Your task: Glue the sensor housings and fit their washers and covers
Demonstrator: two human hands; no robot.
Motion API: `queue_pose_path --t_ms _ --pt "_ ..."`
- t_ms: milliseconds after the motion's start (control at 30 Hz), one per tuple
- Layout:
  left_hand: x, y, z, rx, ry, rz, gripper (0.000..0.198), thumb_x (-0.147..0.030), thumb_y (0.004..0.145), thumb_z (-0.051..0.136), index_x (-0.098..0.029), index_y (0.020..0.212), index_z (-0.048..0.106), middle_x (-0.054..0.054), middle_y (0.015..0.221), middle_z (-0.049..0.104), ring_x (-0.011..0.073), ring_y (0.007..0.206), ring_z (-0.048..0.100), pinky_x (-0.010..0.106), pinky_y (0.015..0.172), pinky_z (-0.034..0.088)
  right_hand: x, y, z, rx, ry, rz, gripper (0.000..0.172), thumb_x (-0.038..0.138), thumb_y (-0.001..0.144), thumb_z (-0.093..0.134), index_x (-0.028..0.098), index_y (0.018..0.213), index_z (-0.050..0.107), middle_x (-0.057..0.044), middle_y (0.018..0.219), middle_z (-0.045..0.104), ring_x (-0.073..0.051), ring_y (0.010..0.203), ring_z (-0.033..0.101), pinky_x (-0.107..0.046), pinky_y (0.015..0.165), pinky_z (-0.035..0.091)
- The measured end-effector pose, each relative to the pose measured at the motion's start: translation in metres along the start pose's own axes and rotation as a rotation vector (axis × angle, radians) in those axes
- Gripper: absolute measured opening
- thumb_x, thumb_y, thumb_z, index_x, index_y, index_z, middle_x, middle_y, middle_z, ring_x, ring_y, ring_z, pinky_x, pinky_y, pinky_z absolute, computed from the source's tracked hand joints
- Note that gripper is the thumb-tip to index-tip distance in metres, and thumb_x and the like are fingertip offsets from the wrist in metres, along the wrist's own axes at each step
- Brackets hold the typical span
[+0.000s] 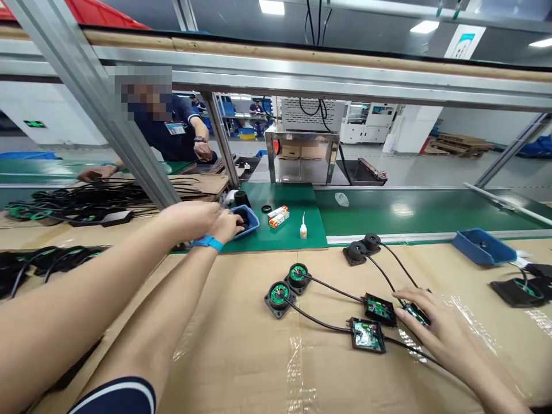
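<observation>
Left hand point(227, 225) at a blue bin point(253, 221), right hand point(437, 322) at a circuit box point(417, 314)

Just left of centre, the left hand, with a blue wristband point(207, 243), reaches into the bin; its fingertips are hidden, so I cannot tell whether they are closed on anything. Another person's forearm point(107, 270) stretches in from the left edge and ends beside it.

At lower right, the right hand's thumb and forefinger stand apart on either side of the circuit box; whether they clamp it I cannot tell. The box sits on the cardboard point(241, 351), its cable running up toward two black round parts point(357, 251). Just left of it lie two open circuit boxes point(367, 335), cabled to two green-faced round parts point(279, 295) near the middle of the frame. Above those, a small white bottle point(303, 231) stands on a green mat point(297, 198).
</observation>
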State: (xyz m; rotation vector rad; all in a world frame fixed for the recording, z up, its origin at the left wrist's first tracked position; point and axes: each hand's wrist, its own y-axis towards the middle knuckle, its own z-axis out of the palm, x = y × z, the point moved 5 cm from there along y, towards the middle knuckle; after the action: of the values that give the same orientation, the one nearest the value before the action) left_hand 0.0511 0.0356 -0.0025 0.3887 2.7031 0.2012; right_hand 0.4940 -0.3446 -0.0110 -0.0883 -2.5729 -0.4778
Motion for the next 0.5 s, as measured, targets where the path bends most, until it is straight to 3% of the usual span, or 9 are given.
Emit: queue_pose_path --t_ms 167,333,500 --pt "0.0 0.026 0.021 0.213 0.206 -0.004 0.036 -0.039 0.099 0.066 -0.019 0.129 0.062 0.01 0.132 0.064 0.0249 0.114 0.066 0.046 0.095 0.058 0.055 0.081 0.042 0.248 0.189 0.005 0.033 0.046 0.096 0.059 0.024 0.118 0.07 -0.011 0.118 0.072 -0.027 0.107 0.069 -0.045 0.098 0.055" --pt "0.007 0.035 0.026 0.291 0.318 -0.01 0.037 -0.039 0.099 0.066 -0.019 0.129 0.062 0.01 0.132 0.063 0.0247 0.113 0.066 0.046 0.095 0.058 0.077 0.176 0.112 0.319 0.218 0.037 0.032 0.032 0.095 0.068 0.016 0.123 0.066 -0.008 0.113 0.072 -0.019 0.095 0.07 -0.039 0.094 0.058" --pt "0.011 0.036 0.025 0.322 0.373 -0.038 0.039 -0.039 0.099 0.066 -0.018 0.13 0.061 0.011 0.132 0.063 0.0252 0.114 0.066 0.048 0.095 0.058 0.086 0.242 0.179 0.313 0.186 0.135 0.037 0.04 0.1 0.066 0.018 0.129 0.061 -0.01 0.128 0.065 -0.023 0.108 0.068 -0.045 0.093 0.06"
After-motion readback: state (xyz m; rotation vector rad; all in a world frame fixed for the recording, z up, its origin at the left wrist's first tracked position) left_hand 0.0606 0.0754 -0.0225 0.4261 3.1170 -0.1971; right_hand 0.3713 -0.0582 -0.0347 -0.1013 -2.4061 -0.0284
